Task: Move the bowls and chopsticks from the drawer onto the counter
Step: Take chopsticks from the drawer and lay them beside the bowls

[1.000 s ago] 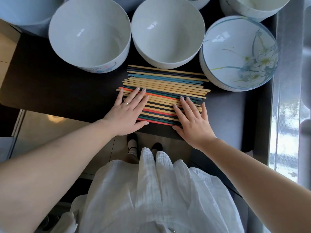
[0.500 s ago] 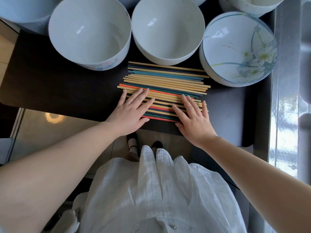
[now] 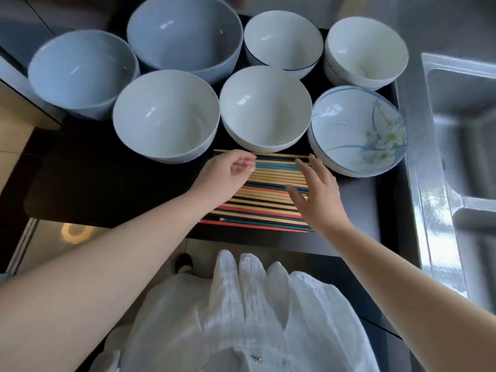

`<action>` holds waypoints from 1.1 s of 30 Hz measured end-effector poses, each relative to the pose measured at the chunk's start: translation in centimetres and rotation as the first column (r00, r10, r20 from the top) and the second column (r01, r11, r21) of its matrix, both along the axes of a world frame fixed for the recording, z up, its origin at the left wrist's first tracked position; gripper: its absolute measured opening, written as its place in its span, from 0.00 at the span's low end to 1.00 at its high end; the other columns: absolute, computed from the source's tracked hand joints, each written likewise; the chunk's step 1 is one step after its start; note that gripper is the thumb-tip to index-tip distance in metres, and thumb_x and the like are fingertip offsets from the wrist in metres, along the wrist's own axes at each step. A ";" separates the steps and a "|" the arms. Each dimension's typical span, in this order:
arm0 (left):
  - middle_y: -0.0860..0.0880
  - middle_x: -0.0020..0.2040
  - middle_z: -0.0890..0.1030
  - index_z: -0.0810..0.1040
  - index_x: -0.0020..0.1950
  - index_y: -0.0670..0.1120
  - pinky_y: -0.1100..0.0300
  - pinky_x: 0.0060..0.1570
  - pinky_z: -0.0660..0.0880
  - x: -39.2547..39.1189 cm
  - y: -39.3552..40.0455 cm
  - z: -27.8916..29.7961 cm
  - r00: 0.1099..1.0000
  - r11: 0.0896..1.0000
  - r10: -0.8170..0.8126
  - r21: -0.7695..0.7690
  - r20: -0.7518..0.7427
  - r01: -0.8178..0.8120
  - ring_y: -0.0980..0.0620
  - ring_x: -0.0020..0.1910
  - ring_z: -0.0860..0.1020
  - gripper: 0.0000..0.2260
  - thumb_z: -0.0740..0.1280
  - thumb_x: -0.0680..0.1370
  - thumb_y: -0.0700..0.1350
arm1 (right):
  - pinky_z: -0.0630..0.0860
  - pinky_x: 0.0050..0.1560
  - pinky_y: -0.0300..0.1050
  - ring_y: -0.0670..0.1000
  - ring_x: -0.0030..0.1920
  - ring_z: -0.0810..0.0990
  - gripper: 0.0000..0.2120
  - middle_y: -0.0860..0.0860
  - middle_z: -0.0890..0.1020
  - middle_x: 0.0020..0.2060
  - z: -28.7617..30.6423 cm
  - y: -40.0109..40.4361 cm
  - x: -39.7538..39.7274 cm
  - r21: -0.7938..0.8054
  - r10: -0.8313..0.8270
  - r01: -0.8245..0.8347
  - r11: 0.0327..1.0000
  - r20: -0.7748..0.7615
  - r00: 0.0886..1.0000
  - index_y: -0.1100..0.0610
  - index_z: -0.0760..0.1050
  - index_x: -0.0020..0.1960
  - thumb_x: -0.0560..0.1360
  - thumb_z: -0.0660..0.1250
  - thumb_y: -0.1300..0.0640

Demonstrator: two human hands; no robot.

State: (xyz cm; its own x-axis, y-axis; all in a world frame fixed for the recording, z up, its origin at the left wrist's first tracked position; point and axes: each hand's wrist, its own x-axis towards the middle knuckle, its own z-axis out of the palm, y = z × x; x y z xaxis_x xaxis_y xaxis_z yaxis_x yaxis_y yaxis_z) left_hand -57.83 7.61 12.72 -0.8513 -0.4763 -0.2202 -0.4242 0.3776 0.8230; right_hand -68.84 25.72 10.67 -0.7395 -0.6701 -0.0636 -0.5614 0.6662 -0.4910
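The dark counter (image 3: 88,183) takes up most of the view, and on its right lies a steel sink (image 3: 461,135). Seven bowls stand upright on the counter in two rows. In the back row, from the left, are a pale blue bowl (image 3: 80,73), the biggest bowl (image 3: 185,38), also pale blue, then a small white bowl (image 3: 283,42) and another white bowl (image 3: 366,51) at the far right. In the front row stand a white bowl (image 3: 165,115), a second white one (image 3: 265,108) just beside it, and a flowered bowl (image 3: 357,130) with blue and green stems painted inside, which sits tilted toward the camera. The bowls stand close together, several rims nearly touching. Nearer than the front row, the chopsticks (image 3: 268,200) lie flat on the counter in a loose raft, side by side and running left to right, in wood, red, teal and dark colours; the farthest ones lie just under the rim of the middle front bowl. A white garment (image 3: 241,318) fills the bottom of the view. The left hand (image 3: 228,175) is over the far left part of the raft with its fingers curled inward; whether it pinches a stick cannot be told. The right hand (image 3: 319,194) is spread with straight fingers over the right ends of the sticks, fingertips near the flowered bowl, holding nothing.
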 end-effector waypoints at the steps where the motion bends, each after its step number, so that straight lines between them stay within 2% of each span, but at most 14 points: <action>1: 0.59 0.53 0.80 0.78 0.61 0.51 0.73 0.53 0.70 -0.5 -0.6 0.5 1.000 0.999 0.016 0.045 -0.020 -0.015 0.66 0.51 0.77 0.11 0.66 0.79 0.46 | 0.58 0.74 0.59 0.59 0.75 0.60 0.26 0.58 0.65 0.74 0.7 -0.6 -0.1 -0.037 -0.035 0.036 0.999 0.013 0.999 0.55 0.67 0.73 0.77 0.66 0.50; 4: 0.55 0.53 0.81 0.78 0.60 0.51 0.66 0.57 0.73 -1.8 -2.5 2.2 0.995 0.989 0.038 0.143 -0.088 -0.025 0.61 0.53 0.78 0.10 0.66 0.79 0.45 | 0.57 0.75 0.52 0.55 0.75 0.60 0.25 0.56 0.65 0.74 2.7 -2.4 -0.1 -0.101 -0.135 0.142 0.985 0.069 0.988 0.54 0.66 0.74 0.78 0.64 0.50; 7: 0.51 0.54 0.82 0.79 0.58 0.51 0.66 0.58 0.73 -2.3 -4.8 3.7 0.991 0.977 0.011 0.214 -0.133 0.018 0.56 0.55 0.79 0.09 0.68 0.78 0.44 | 0.59 0.73 0.47 0.52 0.74 0.62 0.23 0.54 0.67 0.73 4.2 -4.8 1.0 -0.179 -0.229 0.245 0.953 0.107 0.968 0.54 0.67 0.72 0.79 0.64 0.51; 10: 0.50 0.54 0.83 0.79 0.55 0.54 0.63 0.58 0.75 -2.0 -7.9 4.9 0.982 0.956 -0.028 0.282 -0.185 0.080 0.55 0.55 0.80 0.08 0.68 0.78 0.43 | 0.59 0.72 0.43 0.51 0.74 0.63 0.21 0.53 0.68 0.72 5.5 -7.9 2.9 -0.231 -0.319 0.341 0.911 0.126 0.939 0.54 0.69 0.71 0.79 0.64 0.52; 11: 0.50 0.54 0.83 0.79 0.54 0.54 0.64 0.56 0.75 -1.8 -9.1 5.4 0.979 0.951 -0.050 0.290 -0.197 0.106 0.55 0.55 0.79 0.08 0.68 0.78 0.43 | 0.59 0.71 0.43 0.51 0.74 0.63 0.21 0.53 0.68 0.72 6.0 -9.0 3.6 -0.247 -0.354 0.376 0.893 0.129 0.926 0.54 0.69 0.71 0.79 0.63 0.52; 13: 0.49 0.54 0.83 0.79 0.55 0.52 0.68 0.52 0.73 -1.5 -11.6 6.2 0.971 0.938 -0.127 0.294 -0.204 0.185 0.55 0.54 0.80 0.08 0.68 0.78 0.42 | 0.61 0.72 0.44 0.50 0.73 0.64 0.20 0.52 0.69 0.70 6.9 -11.0 5.3 -0.293 -0.451 0.477 0.829 0.155 0.879 0.53 0.70 0.70 0.79 0.63 0.52; 15: 0.48 0.54 0.83 0.79 0.53 0.53 0.67 0.48 0.72 -1.1 -13.9 7.2 0.958 0.920 -0.197 0.298 -0.209 0.254 0.52 0.54 0.81 0.07 0.68 0.78 0.43 | 0.63 0.72 0.47 0.49 0.72 0.66 0.19 0.51 0.72 0.68 7.6 -12.8 7.2 -0.332 -0.536 0.568 0.753 0.189 0.822 0.52 0.71 0.69 0.79 0.63 0.52; 19: 0.48 0.55 0.83 0.78 0.52 0.54 0.67 0.47 0.71 0.4 -16.3 9.0 0.929 0.885 -0.311 0.295 -0.199 0.360 0.53 0.55 0.80 0.06 0.68 0.78 0.44 | 0.66 0.70 0.51 0.49 0.69 0.69 0.18 0.50 0.72 0.68 8.6 -14.8 10.8 -0.309 -0.647 0.681 0.664 0.219 0.730 0.50 0.71 0.69 0.79 0.62 0.50; 24: 0.48 0.53 0.83 0.78 0.51 0.56 0.59 0.51 0.74 3.1 -16.4 9.7 0.873 0.813 -0.464 0.318 -0.152 0.488 0.55 0.54 0.80 0.06 0.67 0.79 0.44 | 0.66 0.65 0.42 0.48 0.68 0.70 0.18 0.49 0.73 0.66 8.2 -15.8 15.0 -0.311 -0.731 0.761 0.569 0.232 0.641 0.51 0.71 0.68 0.80 0.61 0.50; 27: 0.51 0.49 0.81 0.77 0.55 0.51 0.58 0.51 0.74 4.3 -15.7 9.7 0.869 0.777 -0.473 0.397 -0.144 0.488 0.56 0.49 0.80 0.06 0.65 0.80 0.42 | 0.67 0.68 0.47 0.48 0.67 0.70 0.17 0.48 0.74 0.66 8.0 -16.0 17.5 -0.317 -0.760 0.796 0.515 0.260 0.595 0.50 0.72 0.68 0.80 0.61 0.50; 30: 0.51 0.49 0.82 0.77 0.52 0.51 0.56 0.51 0.74 5.8 -14.8 9.2 0.820 0.707 -0.558 0.445 -0.125 0.549 0.56 0.48 0.80 0.05 0.65 0.80 0.42 | 0.67 0.62 0.40 0.46 0.63 0.73 0.17 0.46 0.74 0.67 8.0 -16.0 20.8 -0.298 -0.799 0.844 0.445 0.294 0.525 0.49 0.71 0.69 0.80 0.61 0.50; 33: 0.51 0.49 0.82 0.77 0.50 0.52 0.57 0.48 0.73 6.6 -14.1 8.6 0.740 0.623 -0.662 0.464 -0.115 0.630 0.56 0.47 0.80 0.05 0.66 0.79 0.42 | 0.67 0.66 0.43 0.46 0.68 0.71 0.18 0.47 0.74 0.67 8.0 -16.1 24.0 -0.312 -0.850 0.892 0.326 0.315 0.422 0.49 0.71 0.69 0.80 0.61 0.51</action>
State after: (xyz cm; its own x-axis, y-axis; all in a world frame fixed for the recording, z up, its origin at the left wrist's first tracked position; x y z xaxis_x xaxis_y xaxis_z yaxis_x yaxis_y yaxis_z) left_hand -51.22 -6.51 21.27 -0.8782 0.3587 -0.3164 -0.2702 0.1737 0.9470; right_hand -44.84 9.62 18.64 -0.9199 0.3837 -0.0808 0.2778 0.4921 -0.8250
